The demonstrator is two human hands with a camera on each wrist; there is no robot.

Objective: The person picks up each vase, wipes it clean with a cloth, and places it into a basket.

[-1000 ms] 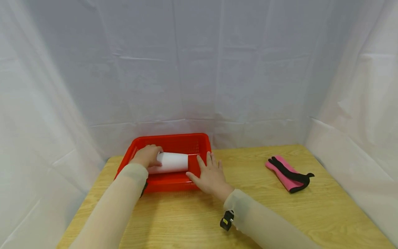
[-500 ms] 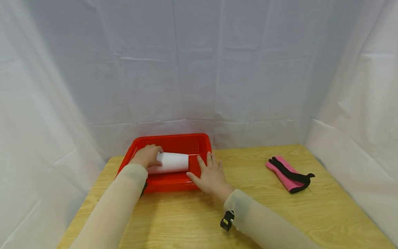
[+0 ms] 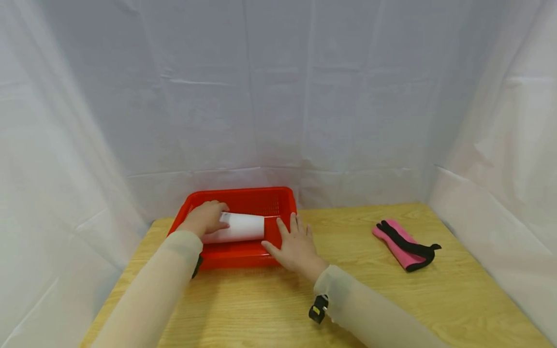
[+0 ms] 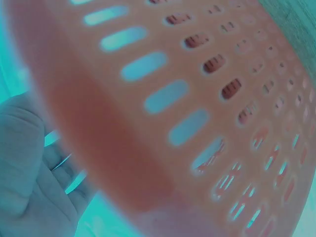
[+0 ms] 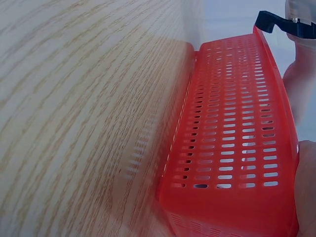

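White roll (image 3: 239, 227) is lying on its side inside the red basket (image 3: 243, 195), which sits at the back left of the desk (image 3: 357, 285). From the head view, the left hand (image 3: 203, 218) is down over the roll's left end with its fingers curled round it, so it's gripping the thing. The right hand (image 3: 297, 245) lies flat with straight, spread fingers, thumb along the basket's near right corner and fingertips up against its right wall. Off to the right, well apart from all that, there's a pink and black wrap (image 3: 405, 244) just lying on the wood.

Left wrist view is basically a blurry close-up of the basket's slotted wall (image 4: 197, 113), with a bit of the palm (image 4: 29, 173) at the lower left. Can't tell the grip from there.

Right wrist view looks along the desk (image 5: 74, 98) at the basket's outer wall (image 5: 232, 143); only slivers of the hand show at the right edge.
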